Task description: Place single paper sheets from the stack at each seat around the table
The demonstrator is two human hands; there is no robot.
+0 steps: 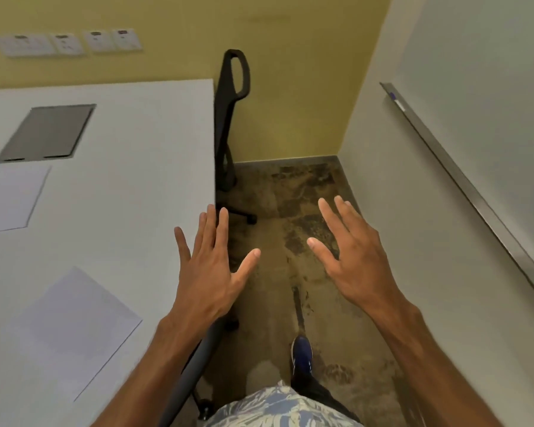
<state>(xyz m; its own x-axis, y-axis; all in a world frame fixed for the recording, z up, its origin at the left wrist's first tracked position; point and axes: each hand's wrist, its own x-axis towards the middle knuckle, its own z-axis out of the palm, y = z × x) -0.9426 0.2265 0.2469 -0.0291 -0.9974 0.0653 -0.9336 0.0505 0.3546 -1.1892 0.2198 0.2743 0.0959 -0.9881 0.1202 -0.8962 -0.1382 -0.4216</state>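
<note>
Hands are both empty as I see them, left hand [211, 266] spread over the bench [136, 143] edge, right hand [350, 257] splayed above the floor [305, 195], with one paper sheet [74, 328] near me, another [10, 198] beyond, seemingly single.

I see one white paper sheet [71, 328] flat, skewed, just left of my left hand [211, 272]; another sheet [10, 197] farther left.
</note>
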